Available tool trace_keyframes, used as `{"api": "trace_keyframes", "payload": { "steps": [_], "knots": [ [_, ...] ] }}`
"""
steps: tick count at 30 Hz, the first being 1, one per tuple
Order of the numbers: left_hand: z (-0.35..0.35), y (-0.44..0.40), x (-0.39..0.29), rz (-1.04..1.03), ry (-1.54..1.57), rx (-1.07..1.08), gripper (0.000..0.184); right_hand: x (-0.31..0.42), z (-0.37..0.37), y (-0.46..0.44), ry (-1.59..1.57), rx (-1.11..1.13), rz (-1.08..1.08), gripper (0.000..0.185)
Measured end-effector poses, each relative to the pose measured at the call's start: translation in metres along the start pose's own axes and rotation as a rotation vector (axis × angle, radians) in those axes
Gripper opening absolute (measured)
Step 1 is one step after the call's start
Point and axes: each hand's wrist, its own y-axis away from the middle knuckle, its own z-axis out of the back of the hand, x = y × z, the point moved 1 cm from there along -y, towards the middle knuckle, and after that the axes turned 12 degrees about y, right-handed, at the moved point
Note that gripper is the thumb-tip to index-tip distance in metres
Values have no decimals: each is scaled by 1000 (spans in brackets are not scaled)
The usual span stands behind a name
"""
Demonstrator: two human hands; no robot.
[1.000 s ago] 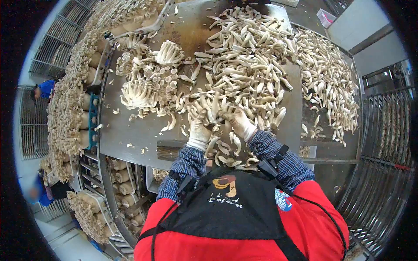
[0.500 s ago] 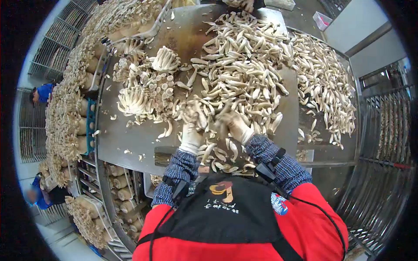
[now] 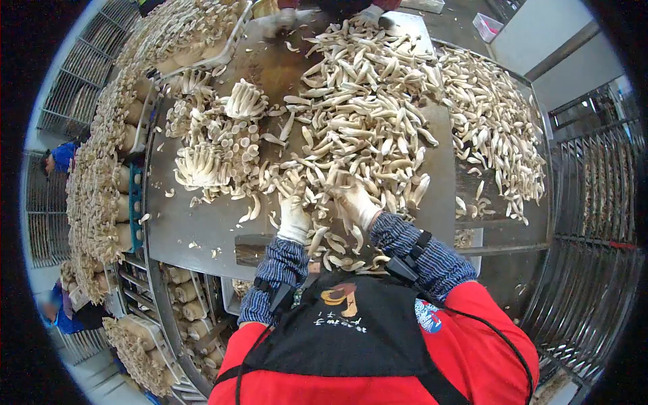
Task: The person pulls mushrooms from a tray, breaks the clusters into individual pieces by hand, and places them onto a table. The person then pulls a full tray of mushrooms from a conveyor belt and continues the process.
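Wearer's two hands [image 3: 294, 216] [image 3: 358, 202], one mushroom pile [image 3: 368, 128]

Bright light, black-cornered fisheye view
Glare whitens the table [image 3: 415, 28] far off; right-side racks [image 3: 597, 179] curve; a co-worker's hand [image 3: 279, 23] blurs.

A steel table [image 3: 192, 229] is filling much of the centre, its far end catching a white gleam. Barred metal racks [image 3: 597, 196] are standing along the right, a pale wall [image 3: 533, 30] (a darker band crossing it) is rising near them, and grey floor [image 3: 457, 28] is showing beyond the table.
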Motion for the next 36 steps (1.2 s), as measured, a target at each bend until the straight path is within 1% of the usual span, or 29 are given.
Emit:
{"api": "trace_keyframes", "payload": {
  "steps": [2, 3, 4, 6, 7, 8, 9, 10, 12, 13, 15, 18, 19, 20, 21, 22, 23, 24, 25, 26, 27, 28, 29, 30, 31, 32, 33, 34, 36],
  "knots": [
    [-3, -1, 1, -58, 91, 24, 31, -6, 3, -13, -235, -198, -188, 41],
    [-2, -2, -2, -42, 117, 8, 38, -13, 12, -21, -392, -135, -210, 41],
    [-12, 3, -9, -26, 143, -9, 45, 3, 27, -20, -416, 33, -271, 51],
    [-26, 11, -7, -96, 131, 6, 47, -19, 26, -36, -338, -172, 72, 59],
    [-27, 7, -5, -185, 4, 73, 47, -26, 20, -37, -338, -171, 71, 59],
    [-28, 5, -3, -273, -125, 142, 47, -32, 8, -37, -72, -226, 199, 49],
    [-26, 2, 0, -221, -249, 199, 46, -36, -3, -36, 196, -277, 325, 41],
    [-37, 9, 1, -98, -420, 159, 47, -21, -9, -28, 468, -326, 450, 32],
    [-38, 3, 19, -313, -504, 199, 46, 20, -5, -4, -175, 26, -83, 34],
    [-31, -3, 12, -143, -565, 227, 43, 9, 1, -9, -172, 27, -83, 34],
    [-24, 2, 5, -113, -431, 179, 44, -18, 18, -21, -167, -111, -119, 40],
    [-36, 7, 4, -125, -232, 108, 44, 10, 13, -13, -318, -102, -39, 32],
    [-30, 5, 11, -151, -306, 161, 39, 6, 20, -8, 329, 7, 368, 27],
    [-23, 2, 18, -175, -379, 212, 34, -28, 9, -27, 4, -93, 201, 26],
    [-51, 15, 7, -172, -534, 147, 25, -16, 13, -24, -125, -102, 36, 29],
    [-54, 15, 3, -92, -426, 122, 24, 0, 20, -21, -252, -111, -126, 31],
    [-58, 13, -1, -117, -393, 115, 26, 0, 32, -25, -342, -150, -290, 34],
    [-63, 11, -5, -140, -359, 106, 30, 7, 26, -32, -581, -61, -44, 40],
    [-46, -3, -5, -30, -529, 228, 42, 13, 30, -29, -222, -19, 276, 41],
    [-42, -9, 1, 88, -547, 330, 46, 18, 34, -26, 148, 29, 586, 42],
    [-48, -9, 7, 106, -495, 288, 46, 11, 32, -28, 157, 115, 256, 44],
    [-53, -10, 13, 125, -445, 246, 46, 18, 35, -26, -201, 263, -129, 33],
    [-32, -28, 9, 169, -645, 258, 32, 3, 38, -38, -269, 282, -116, 35],
    [-45, -27, 6, 61, -603, 147, 26, -11, 40, -49, -338, 301, -101, 39],
    [-51, -29, 1, 41, -565, 87, 28, -1, 43, -50, -131, 139, -26, 29],
    [-53, -35, -2, 22, -528, 28, 30, 5, 50, -54, -446, 250, -132, 25],
    [-43, -46, -6, -120, -713, 13, 30, 15, 53, -55, -272, 118, -155, 23],
    [-30, -56, -8, -116, -708, 12, 30, 21, 56, -57, -95, -12, -176, 21],
    [-12, -73, -11, -293, -710, 24, 20, -5, 73, -83, 129, 161, 64, 31]
  ]
}}
